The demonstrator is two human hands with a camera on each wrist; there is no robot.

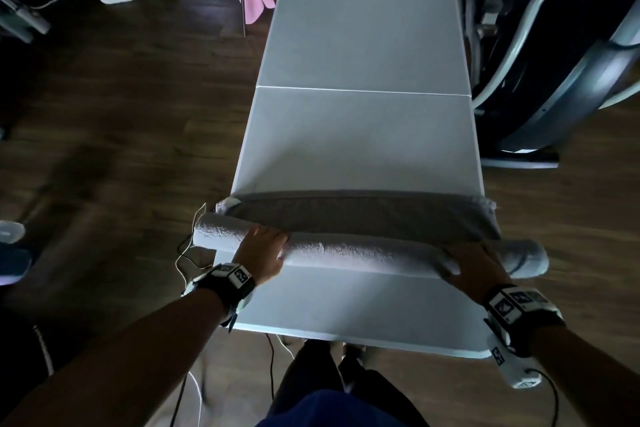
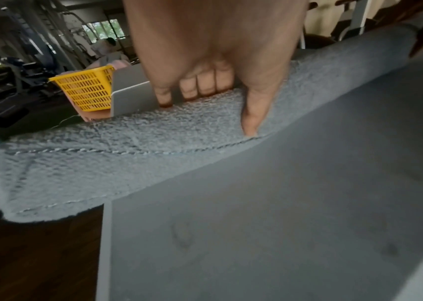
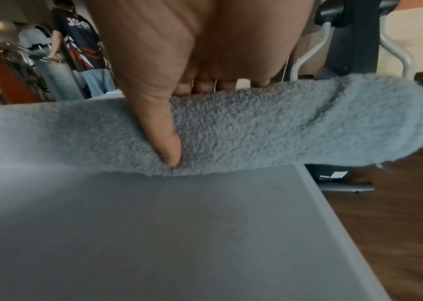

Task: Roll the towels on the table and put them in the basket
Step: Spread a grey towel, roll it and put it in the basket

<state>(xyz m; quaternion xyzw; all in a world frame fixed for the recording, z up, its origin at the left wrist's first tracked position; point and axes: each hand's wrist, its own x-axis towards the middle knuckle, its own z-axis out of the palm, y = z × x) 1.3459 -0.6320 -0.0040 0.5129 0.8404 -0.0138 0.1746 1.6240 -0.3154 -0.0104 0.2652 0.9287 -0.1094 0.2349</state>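
Your white folding table [image 1: 363, 45] stands on dark wood floor [image 1: 121, 114], gym machines around.
Both your left hand [image 1: 261, 253] and right hand [image 1: 476, 262] clamp the grey towel roll [image 1: 363, 253]; a bystander's shirt [image 3: 79, 30] reads "JO…".

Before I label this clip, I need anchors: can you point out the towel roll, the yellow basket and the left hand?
towel roll [image 1: 363, 255]: head view, middle of the rolled part.
yellow basket [image 2: 87, 89]: left wrist view, its slotted side wall.
left hand [image 1: 261, 251]: head view, back of the hand.
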